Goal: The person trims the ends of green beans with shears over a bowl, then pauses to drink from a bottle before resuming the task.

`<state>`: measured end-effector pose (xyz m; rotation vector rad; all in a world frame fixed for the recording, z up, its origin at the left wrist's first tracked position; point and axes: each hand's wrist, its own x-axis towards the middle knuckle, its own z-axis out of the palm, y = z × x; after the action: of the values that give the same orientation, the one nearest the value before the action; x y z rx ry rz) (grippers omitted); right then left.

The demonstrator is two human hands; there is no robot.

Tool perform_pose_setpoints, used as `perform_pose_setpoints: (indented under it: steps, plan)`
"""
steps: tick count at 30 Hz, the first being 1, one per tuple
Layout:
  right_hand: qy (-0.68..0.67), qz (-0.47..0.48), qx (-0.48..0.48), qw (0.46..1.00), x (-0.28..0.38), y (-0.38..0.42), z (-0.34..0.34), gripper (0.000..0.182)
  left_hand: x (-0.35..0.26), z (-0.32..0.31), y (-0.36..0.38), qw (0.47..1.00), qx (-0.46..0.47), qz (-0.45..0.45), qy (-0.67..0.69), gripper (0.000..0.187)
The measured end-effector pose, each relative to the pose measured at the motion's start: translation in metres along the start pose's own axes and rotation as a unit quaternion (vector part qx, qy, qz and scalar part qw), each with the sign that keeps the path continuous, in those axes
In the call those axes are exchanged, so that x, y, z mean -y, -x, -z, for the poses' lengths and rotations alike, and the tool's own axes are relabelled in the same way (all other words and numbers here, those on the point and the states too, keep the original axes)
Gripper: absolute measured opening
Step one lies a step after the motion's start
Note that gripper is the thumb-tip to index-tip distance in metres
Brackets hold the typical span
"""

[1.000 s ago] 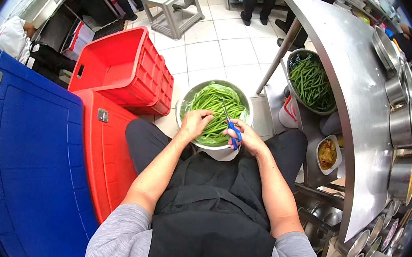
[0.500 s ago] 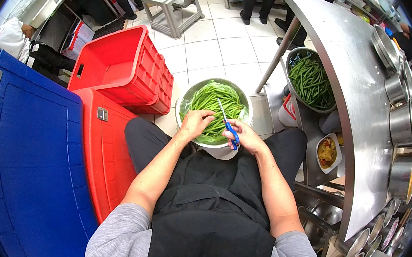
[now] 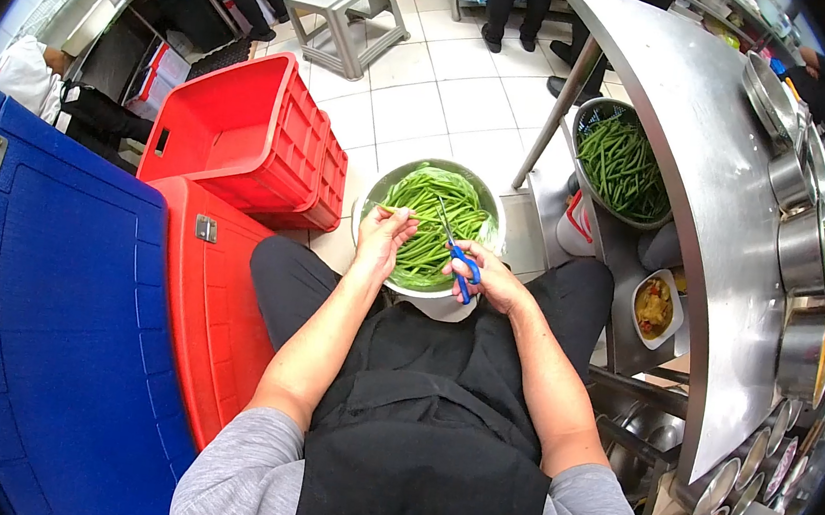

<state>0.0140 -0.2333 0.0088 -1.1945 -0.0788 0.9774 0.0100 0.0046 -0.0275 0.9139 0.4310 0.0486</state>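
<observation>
The left hand (image 3: 384,239) is over the near left part of a wide bowl (image 3: 366,195), thumb and fingertips pinched together on what looks like a single green bean (image 3: 384,207), though the fingers hide most of it. The right hand (image 3: 493,278) is curled round the blue handles of a pair of scissors (image 3: 462,261), whose blades point away from the person, above the beans; whether the blades are parted is too small to tell. The pile of beans (image 3: 426,247) is just beyond and between the hands, in the bowl, with thin clear plastic (image 3: 488,228) showing along its edge. To the right of the right hand, well apart, a basket of darker beans (image 3: 625,169) sits beside the metal table (image 3: 684,115), and a red crate (image 3: 235,128) is off to the left of the left hand

Each bean should be light and fairly stiff, likely to snap if bent hard and perhaps a little slick, so a light fingertip grip near one end seems best. The scissors look rigid and light, best held by the handle loops, clear of the blades
</observation>
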Motion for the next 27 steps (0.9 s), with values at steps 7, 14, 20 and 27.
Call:
perform_pose_setpoints:
  steps: [7, 14, 20, 27]
  plan:
    - [-0.014, 0.011, 0.013, 1.000, 0.000, 0.001, -0.001, 0.063, 0.002, -0.001, 0.003, 0.999, -0.006, -0.022, -0.027, 0.015]
    - [-0.016, 0.016, 0.021, 1.000, 0.000, 0.000, 0.000, 0.064, 0.000, -0.005, 0.006, 0.997, -0.036, -0.047, -0.040, 0.017]
    - [0.008, 0.012, 0.008, 1.000, 0.000, 0.000, -0.002, 0.062, 0.003, -0.010, 0.011, 0.997, -0.018, -0.044, -0.054, 0.017]
    - [0.035, 0.006, -0.018, 0.999, 0.002, 0.001, -0.007, 0.055, 0.000, -0.013, 0.015, 0.997, -0.006, -0.049, -0.061, 0.017]
